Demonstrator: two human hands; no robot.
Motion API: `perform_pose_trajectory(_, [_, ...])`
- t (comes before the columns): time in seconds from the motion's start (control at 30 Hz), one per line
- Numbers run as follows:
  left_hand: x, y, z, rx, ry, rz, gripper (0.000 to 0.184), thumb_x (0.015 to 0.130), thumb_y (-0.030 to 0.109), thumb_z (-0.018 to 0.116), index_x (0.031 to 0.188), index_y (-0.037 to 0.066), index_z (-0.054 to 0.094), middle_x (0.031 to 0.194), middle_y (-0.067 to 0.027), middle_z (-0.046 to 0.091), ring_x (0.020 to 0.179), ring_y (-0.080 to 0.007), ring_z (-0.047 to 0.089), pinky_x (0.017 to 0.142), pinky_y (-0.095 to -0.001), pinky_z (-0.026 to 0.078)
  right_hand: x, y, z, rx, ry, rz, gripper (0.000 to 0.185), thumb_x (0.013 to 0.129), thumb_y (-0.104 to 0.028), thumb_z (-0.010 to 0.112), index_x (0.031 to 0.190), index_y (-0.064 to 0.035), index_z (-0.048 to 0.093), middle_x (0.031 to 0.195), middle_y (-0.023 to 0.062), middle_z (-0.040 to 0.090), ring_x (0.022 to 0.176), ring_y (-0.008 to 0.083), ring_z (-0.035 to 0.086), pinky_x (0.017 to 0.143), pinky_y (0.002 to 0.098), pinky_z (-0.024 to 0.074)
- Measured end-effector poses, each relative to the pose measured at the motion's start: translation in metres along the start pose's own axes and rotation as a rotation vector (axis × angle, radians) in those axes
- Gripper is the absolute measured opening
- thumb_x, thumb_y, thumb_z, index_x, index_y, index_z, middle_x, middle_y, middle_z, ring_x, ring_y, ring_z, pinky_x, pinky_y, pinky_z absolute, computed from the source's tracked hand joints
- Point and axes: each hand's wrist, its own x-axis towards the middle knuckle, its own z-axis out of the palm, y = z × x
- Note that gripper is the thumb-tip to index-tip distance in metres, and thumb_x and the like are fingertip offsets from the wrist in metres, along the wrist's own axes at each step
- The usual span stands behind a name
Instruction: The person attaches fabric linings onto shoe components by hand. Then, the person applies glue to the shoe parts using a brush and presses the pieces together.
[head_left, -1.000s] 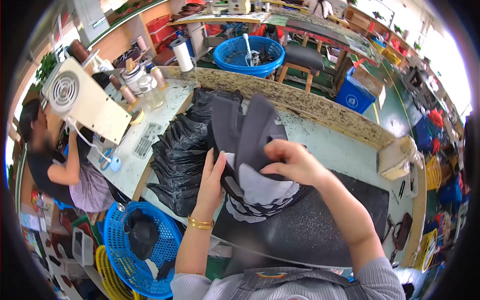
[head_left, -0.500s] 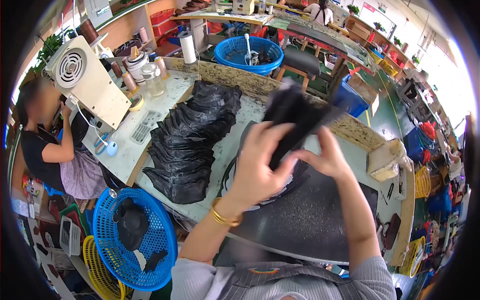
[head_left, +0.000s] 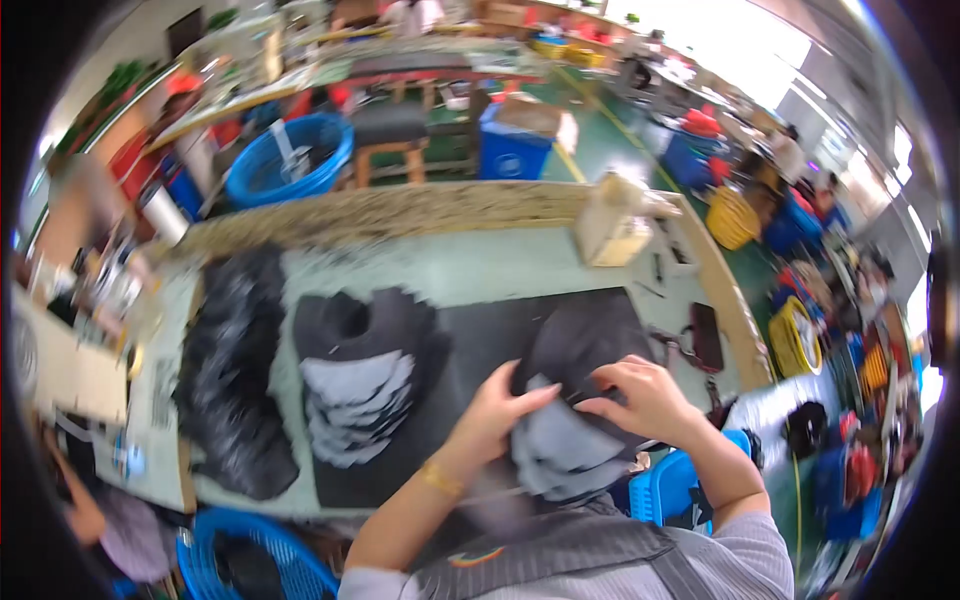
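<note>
While the left hand (head_left: 497, 412) is gripping one side of a grey-and-black stack (head_left: 562, 455) at the near right edge of the black mat (head_left: 478, 345), the right hand (head_left: 645, 398) is pinching its other side, and a second stack (head_left: 352, 385) is lying farther left.

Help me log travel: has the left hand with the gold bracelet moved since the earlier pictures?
Yes: the left hand moved rightward along the flat black rectangular mat, from its left side toward its middle.
</note>
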Motion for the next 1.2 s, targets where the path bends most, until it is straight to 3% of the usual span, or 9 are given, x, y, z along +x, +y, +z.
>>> perform_pose_trajectory(0.13, [-0.005,-0.014,-0.051,0.090,0.195,-0.118,0.065,0.074,0.003,0.072,0.128,-0.006,0.038,0.110,-0.0145,0.057,0.096,-0.0205,0.060,0.084,-0.0335,0.050,0.033,0.083,-0.012,0.142,0.408,0.367,0.030,0.082,-0.031,0.067,0.076,-0.0026,0.064,0.070,0.0131,0.062,0.069,0.0285,0.062,0.063,0.0382,0.0477])
perform_pose_trajectory(0.2, [-0.015,0.007,-0.056,0.103,0.179,-0.109,0.059,0.075,0.003,0.071,0.126,-0.004,0.040,0.108,-0.0131,0.058,0.097,-0.0194,0.059,0.085,-0.0337,0.049,0.077,0.163,0.002,0.026,0.488,0.437,0.043,0.080,-0.039,0.068,0.090,0.0022,0.061,0.093,0.0193,0.061,0.087,0.0320,0.059,0.076,0.0392,0.0475])
perform_pose_trajectory(0.4, [-0.027,0.032,-0.040,1.359,0.421,0.236,0.060,0.082,0.018,0.069,0.127,-0.008,0.041,0.126,-0.0236,0.048,0.115,-0.0343,0.050,0.097,-0.0380,0.040,0.174,0.272,0.061,-0.267,0.664,0.641,0.059,0.070,-0.028,0.070,0.115,0.0030,0.047,0.129,0.0181,0.040,0.124,0.0380,0.033,0.091,0.0465,0.0449])
perform_pose_trajectory(0.63, [0.056,0.074,0.022,1.101,0.245,0.529,0.030,0.088,0.012,0.062,0.116,0.001,0.056,0.112,-0.0158,0.060,0.107,-0.0224,0.058,0.089,-0.0322,0.046,0.074,0.232,0.029,0.075,0.520,-0.094,0.034,0.067,0.000,0.055,0.101,-0.0024,0.053,0.113,0.0150,0.052,0.114,0.0362,0.045,0.090,0.0425,0.0446])
perform_pose_trajectory(0.73, [0.132,0.070,0.042,1.280,0.039,0.690,0.029,0.091,0.018,0.056,0.115,0.002,0.057,0.122,-0.0160,0.056,0.117,-0.0267,0.052,0.097,-0.0373,0.039,0.000,0.213,0.035,-0.298,0.208,-0.293,0.054,0.066,0.002,0.056,0.120,-0.0013,0.052,0.122,0.0133,0.051,0.120,0.0336,0.043,0.099,0.0408,0.0411])
perform_pose_trajectory(0.8, [0.185,0.047,0.050,1.428,-0.042,0.852,0.030,0.093,0.026,0.051,0.114,0.006,0.059,0.126,-0.0120,0.055,0.120,-0.0279,0.048,0.101,-0.0432,0.034,-0.030,0.203,0.016,-0.309,0.023,-0.053,0.061,0.069,-0.002,0.060,0.127,-0.0010,0.045,0.124,0.0139,0.048,0.121,0.0336,0.043,0.101,0.0402,0.0392])
perform_pose_trajectory(0.9, [0.209,0.013,0.090,1.604,0.129,0.692,0.033,0.093,0.035,0.048,0.112,0.014,0.063,0.127,-0.0026,0.055,0.118,-0.0270,0.048,0.099,-0.0497,0.033,-0.041,0.174,-0.015,0.343,0.279,-0.055,0.065,0.074,-0.006,0.065,0.133,-0.0019,0.039,0.127,0.0145,0.046,0.122,0.0304,0.043,0.101,0.0389,0.0377])
perform_pose_trajectory(1.07, [0.240,-0.020,0.098,1.669,0.232,0.833,0.028,0.089,0.037,0.050,0.109,0.025,0.066,0.123,0.0067,0.058,0.115,-0.0234,0.049,0.092,-0.0502,0.036,-0.013,0.149,0.011,1.001,0.395,0.183,0.021,0.074,0.001,0.072,0.088,-0.0037,0.056,0.089,0.0048,0.063,0.085,0.0119,0.059,0.079,0.0283,0.0473])
perform_pose_trajectory(1.2, [0.240,-0.012,0.093,1.664,0.150,0.812,0.026,0.090,0.029,0.051,0.110,0.025,0.065,0.122,0.0079,0.060,0.114,-0.0207,0.050,0.091,-0.0455,0.038,-0.059,0.105,0.013,0.616,0.553,-0.290,0.021,0.074,0.003,0.068,0.075,-0.0081,0.050,0.067,0.0069,0.052,0.058,0.0256,0.051,0.053,0.0343,0.0404])
